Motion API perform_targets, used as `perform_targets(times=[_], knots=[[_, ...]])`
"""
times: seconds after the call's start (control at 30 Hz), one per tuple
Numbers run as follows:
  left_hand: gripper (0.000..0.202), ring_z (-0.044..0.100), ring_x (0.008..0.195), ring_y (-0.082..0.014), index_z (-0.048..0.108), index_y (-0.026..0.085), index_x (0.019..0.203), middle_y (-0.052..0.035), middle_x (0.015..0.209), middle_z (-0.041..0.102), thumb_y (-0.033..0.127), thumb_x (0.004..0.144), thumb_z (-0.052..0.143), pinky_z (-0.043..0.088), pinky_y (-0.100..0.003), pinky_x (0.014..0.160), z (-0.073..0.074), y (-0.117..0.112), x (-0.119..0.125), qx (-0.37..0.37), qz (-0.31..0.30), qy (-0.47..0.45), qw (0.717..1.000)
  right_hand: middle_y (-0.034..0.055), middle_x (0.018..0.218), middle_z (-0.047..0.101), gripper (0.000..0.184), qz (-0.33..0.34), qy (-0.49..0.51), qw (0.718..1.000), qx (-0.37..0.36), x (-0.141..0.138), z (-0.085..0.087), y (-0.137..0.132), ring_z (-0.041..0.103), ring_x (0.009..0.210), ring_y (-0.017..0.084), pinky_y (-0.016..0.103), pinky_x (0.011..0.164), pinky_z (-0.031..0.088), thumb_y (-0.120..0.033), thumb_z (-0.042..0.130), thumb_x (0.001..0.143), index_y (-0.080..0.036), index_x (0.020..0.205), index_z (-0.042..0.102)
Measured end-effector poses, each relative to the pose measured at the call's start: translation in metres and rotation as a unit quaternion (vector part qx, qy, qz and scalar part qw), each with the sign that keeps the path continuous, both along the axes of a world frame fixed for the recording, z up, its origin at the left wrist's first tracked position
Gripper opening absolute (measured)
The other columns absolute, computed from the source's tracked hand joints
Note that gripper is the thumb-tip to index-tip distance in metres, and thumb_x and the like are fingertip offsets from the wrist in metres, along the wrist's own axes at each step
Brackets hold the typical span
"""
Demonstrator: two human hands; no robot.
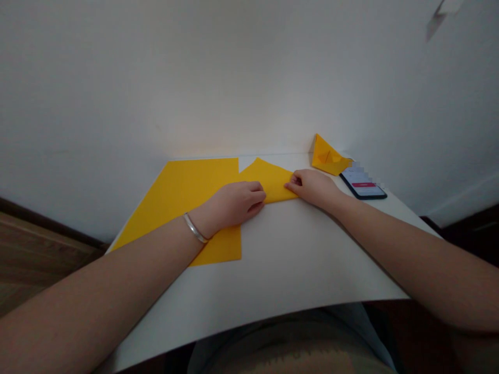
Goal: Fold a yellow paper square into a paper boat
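Note:
A folded sheet of yellow paper [275, 182], peaked at its far edge, lies on the white table between my hands. My left hand [244, 201] is closed with its fingers curled onto the paper's near left side. At the paper's right corner, my right hand [312, 186] pinches the edge between thumb and fingers. Beneath my left wrist and forearm spreads a larger flat yellow sheet [183, 187], partly covered by the arm. A silver bracelet [195, 228] circles my left wrist.
A folded yellow paper boat [329, 158] stands at the back right, against the wall [249, 78]. Beside it a phone [364, 187] lies with its screen lit. The white table [296, 259] ends at a near edge by my body. Wooden furniture [39, 249] is at the left.

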State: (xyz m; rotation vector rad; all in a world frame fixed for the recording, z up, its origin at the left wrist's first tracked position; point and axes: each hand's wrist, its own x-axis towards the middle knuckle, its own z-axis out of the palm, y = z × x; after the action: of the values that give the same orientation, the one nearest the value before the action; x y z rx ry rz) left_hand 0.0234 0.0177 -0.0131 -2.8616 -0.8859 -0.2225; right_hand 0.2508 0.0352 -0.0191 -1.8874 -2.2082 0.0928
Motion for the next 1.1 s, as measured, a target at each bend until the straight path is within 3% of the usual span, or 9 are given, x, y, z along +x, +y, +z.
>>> perform_targets(times=[0.2,0.43,0.53,0.7,0.97,1.1], knots=[[0.022,0.064,0.082,-0.0185,0.067,0.016,0.089,-0.0071,0.088,0.068,0.024,0.090,0.046,0.048,-0.028,0.071,-0.002,0.002,0.000,-0.005,0.012,-0.023,1.000,0.0060,0.077,0.068,0.029,-0.012,-0.015,1.000,0.000,-0.001,0.001,0.001,0.054,0.064,0.018,0.028,0.052,0.029,-0.047,0.052,0.083,-0.021,0.075,0.063],[0.027,0.061,0.074,-0.0161,0.067,0.016,0.081,-0.0065,0.081,0.067,0.025,0.092,0.044,0.047,-0.028,0.068,0.003,-0.008,0.005,0.002,-0.047,-0.014,0.999,0.0054,0.078,0.069,0.028,0.000,0.002,1.000,-0.013,0.004,0.000,0.003,0.055,0.064,0.017,0.028,0.052,0.031,-0.047,0.055,0.080,-0.021,0.074,0.064],[0.024,0.062,0.075,-0.0164,0.066,0.016,0.087,-0.0064,0.082,0.067,0.026,0.092,0.044,0.047,-0.028,0.069,0.002,-0.010,0.005,-0.012,-0.059,-0.033,0.998,0.0053,0.079,0.069,0.027,-0.002,0.004,1.000,-0.006,0.007,-0.001,0.003,0.056,0.065,0.017,0.028,0.053,0.031,-0.047,0.056,0.080,-0.021,0.074,0.064],[0.028,0.063,0.084,-0.0164,0.063,0.017,0.113,-0.0075,0.093,0.069,0.024,0.094,0.044,0.049,-0.028,0.076,-0.001,-0.007,0.004,-0.037,-0.075,-0.070,0.994,0.0051,0.081,0.069,0.026,-0.006,0.008,1.000,0.001,0.008,-0.002,0.002,0.057,0.068,0.018,0.028,0.053,0.032,-0.046,0.055,0.080,-0.022,0.075,0.063],[0.024,0.062,0.088,-0.0156,0.072,0.020,0.100,-0.0086,0.097,0.067,0.022,0.091,0.050,0.051,-0.029,0.082,-0.006,-0.002,0.005,-0.085,-0.116,-0.102,0.984,0.0055,0.081,0.069,0.027,-0.019,-0.001,1.000,0.001,0.006,-0.002,0.002,0.057,0.067,0.018,0.028,0.052,0.031,-0.048,0.055,0.080,-0.022,0.077,0.064],[0.024,0.060,0.105,-0.0174,0.070,0.018,0.102,-0.0098,0.116,0.065,0.021,0.092,0.049,0.048,-0.032,0.095,-0.007,-0.001,0.005,-0.103,-0.116,-0.114,0.981,0.0065,0.082,0.069,0.026,-0.009,-0.001,1.000,0.007,0.006,-0.002,0.002,0.056,0.068,0.018,0.027,0.054,0.032,-0.046,0.055,0.080,-0.021,0.080,0.063]])
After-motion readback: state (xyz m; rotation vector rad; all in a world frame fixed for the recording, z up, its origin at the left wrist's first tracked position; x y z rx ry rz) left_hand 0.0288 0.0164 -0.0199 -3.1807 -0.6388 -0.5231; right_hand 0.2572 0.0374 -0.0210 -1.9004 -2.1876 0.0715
